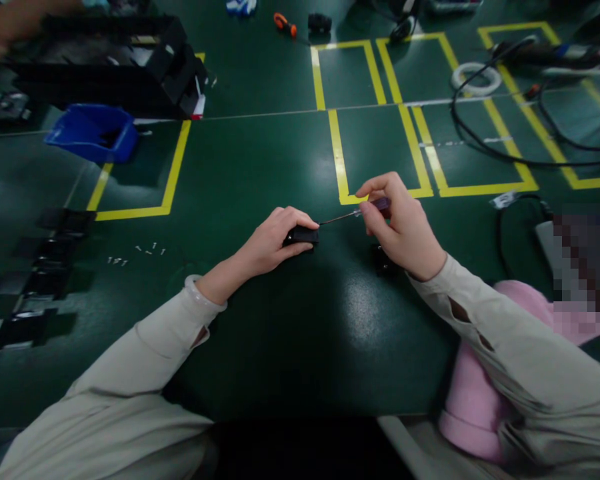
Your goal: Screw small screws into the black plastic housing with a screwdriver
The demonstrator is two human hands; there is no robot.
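Note:
A small black block lies on the green table, gripped between the thumb and fingers of my left hand. My right hand pinches the dark handle of a screwdriver. Its thin shaft points left, and the tip meets the right end of the block near my left fingertips. Another small black part sits beneath my right hand, partly hidden by it. Several tiny screws are scattered on the table to the left of my left hand.
Dark flat parts line the left side. Behind them are a blue bin and a black rack. Cables and a white ring lie back right. A person's pink sleeve is at the right.

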